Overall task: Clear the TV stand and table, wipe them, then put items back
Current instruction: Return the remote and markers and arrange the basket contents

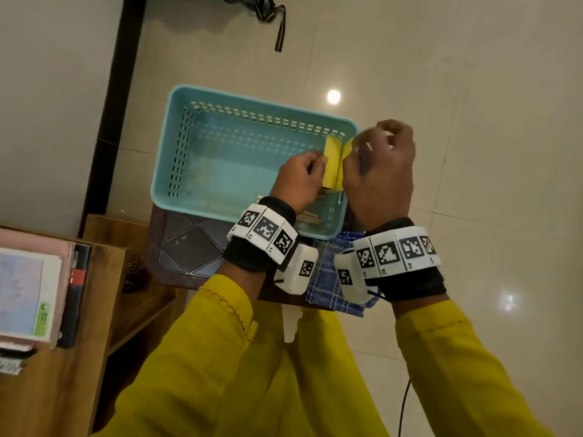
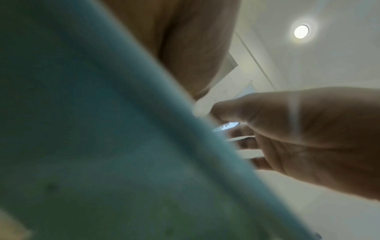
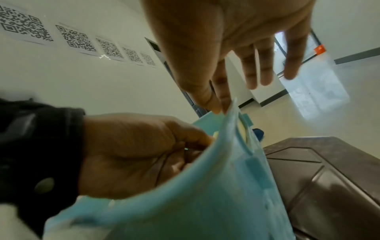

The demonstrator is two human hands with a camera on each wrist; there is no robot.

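A teal plastic basket point(image 1: 252, 99) sits on a small dark brown table point(image 1: 189, 244). Over its near right corner both hands hold a yellow pad point(image 1: 332, 162), spread like an open book. My left hand point(image 1: 310, 168) grips its left leaf with curled fingers. My right hand point(image 1: 362, 152) pinches the right leaf. In the right wrist view the right hand point(image 3: 218, 107) pinches thumb to forefinger just above the basket point(image 3: 205, 203) rim, other fingers straight, while the left hand point(image 3: 133, 154) is curled inside. The left wrist view is blurred, showing the basket point(image 2: 102, 146) wall and the right hand point(image 2: 298, 129).
Thin wooden sticks point(image 1: 310, 218) lie in the basket's near side. A blue checked cloth point(image 1: 331, 275) lies on the table's near right edge. A wooden stand point(image 1: 104, 310) with stacked books point(image 1: 31, 294) is at the left. A black strap point(image 1: 268, 11) lies on the tiled floor beyond.
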